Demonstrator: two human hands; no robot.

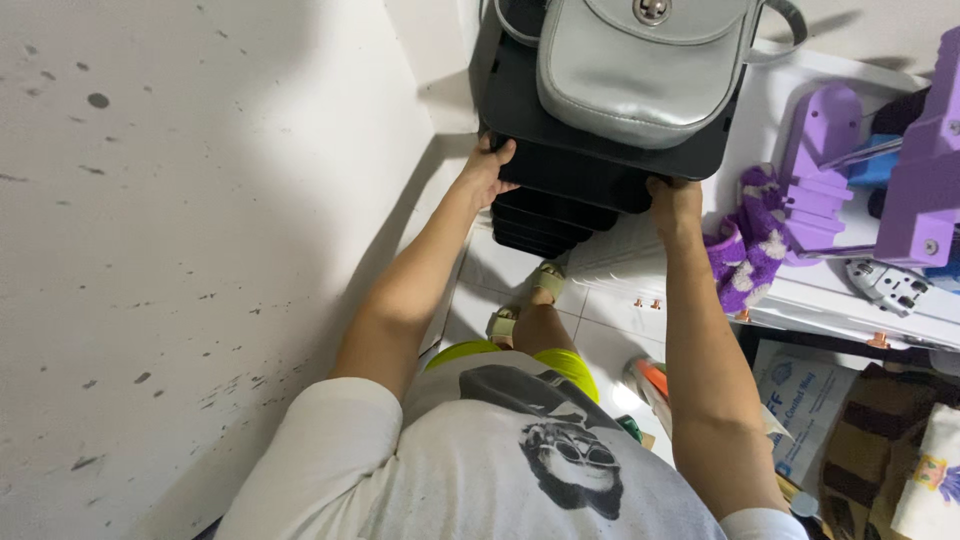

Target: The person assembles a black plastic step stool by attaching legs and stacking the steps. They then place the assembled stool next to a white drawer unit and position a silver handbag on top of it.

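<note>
Both hands, left hand (490, 165) and right hand (672, 200), fingers clamped on black rack (600, 150) edges; keep level, silver bag (640, 70) riding on top.

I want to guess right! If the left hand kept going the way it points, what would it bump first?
The left hand already grips the black shelf unit; going on, it would probably just press into that shelf's side, below the silver bag.
</note>
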